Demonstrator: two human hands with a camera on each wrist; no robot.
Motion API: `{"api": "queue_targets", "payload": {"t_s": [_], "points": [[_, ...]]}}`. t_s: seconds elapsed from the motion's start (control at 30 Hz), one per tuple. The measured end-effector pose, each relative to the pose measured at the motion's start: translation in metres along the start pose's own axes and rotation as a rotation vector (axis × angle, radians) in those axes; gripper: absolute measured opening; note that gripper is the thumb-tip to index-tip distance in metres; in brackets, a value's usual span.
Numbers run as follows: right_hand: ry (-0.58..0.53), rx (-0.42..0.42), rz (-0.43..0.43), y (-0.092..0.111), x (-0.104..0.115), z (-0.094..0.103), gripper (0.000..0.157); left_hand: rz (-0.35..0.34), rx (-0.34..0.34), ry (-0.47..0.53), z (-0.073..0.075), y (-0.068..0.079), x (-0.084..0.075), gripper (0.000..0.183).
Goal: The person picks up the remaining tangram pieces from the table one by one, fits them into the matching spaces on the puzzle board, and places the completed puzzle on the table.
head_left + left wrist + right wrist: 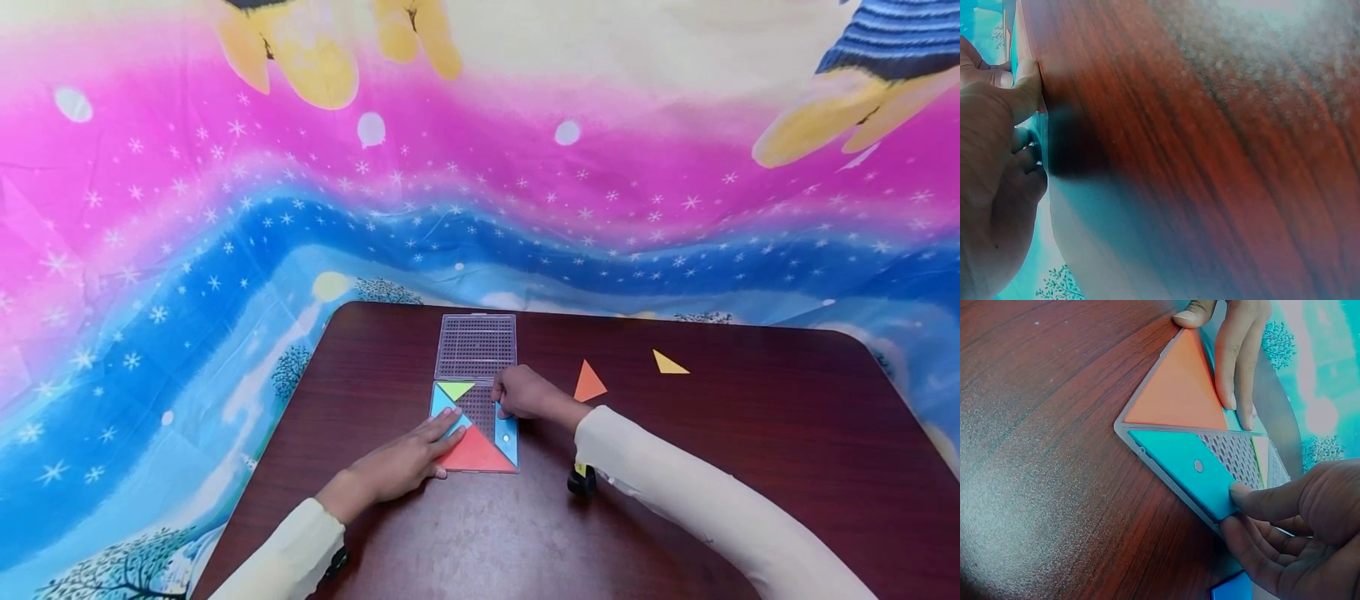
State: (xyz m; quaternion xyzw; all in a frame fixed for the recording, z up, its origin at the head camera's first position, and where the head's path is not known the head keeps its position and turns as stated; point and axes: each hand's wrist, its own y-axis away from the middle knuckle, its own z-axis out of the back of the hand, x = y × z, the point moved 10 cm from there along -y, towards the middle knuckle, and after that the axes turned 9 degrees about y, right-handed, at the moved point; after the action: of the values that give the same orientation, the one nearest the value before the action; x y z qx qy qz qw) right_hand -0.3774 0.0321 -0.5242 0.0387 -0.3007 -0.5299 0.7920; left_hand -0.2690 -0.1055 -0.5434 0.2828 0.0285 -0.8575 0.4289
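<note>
A slim blue piece with a pale round spot (504, 425) lies along the right edge of a shallow clear tray (480, 410), its long axis running from the tray's near right corner toward the far side. The right hand (522, 392) is nearer, at the piece's far end, thumb and curled fingers pinching it there; whether that end sits flat is hard to tell. Across the tray, the left hand (408, 458) grips nothing: its extended fingers rest on a blue triangle (441, 400) and the edge of a red triangle (480, 454), thumb at the near rim. A green triangle (454, 389) occupies the far left corner, bare mesh between it and the blue piece. The tray's open lid (476, 346) lies beyond. Rightward on the dark wooden table (750, 417) are an orange triangle (590, 383) and a yellow triangle (668, 363); behind hangs a colourful snowflake-patterned cloth (480, 200).
</note>
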Motion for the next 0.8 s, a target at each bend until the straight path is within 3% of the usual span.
{"api": "queue_targets", "payload": {"t_s": [0.8], "points": [[0.015, -0.046, 0.002, -0.0002, 0.0001, -0.0026, 0.009, 0.002, -0.001, 0.005, 0.0010, 0.0004, 0.0000, 0.067]]}}
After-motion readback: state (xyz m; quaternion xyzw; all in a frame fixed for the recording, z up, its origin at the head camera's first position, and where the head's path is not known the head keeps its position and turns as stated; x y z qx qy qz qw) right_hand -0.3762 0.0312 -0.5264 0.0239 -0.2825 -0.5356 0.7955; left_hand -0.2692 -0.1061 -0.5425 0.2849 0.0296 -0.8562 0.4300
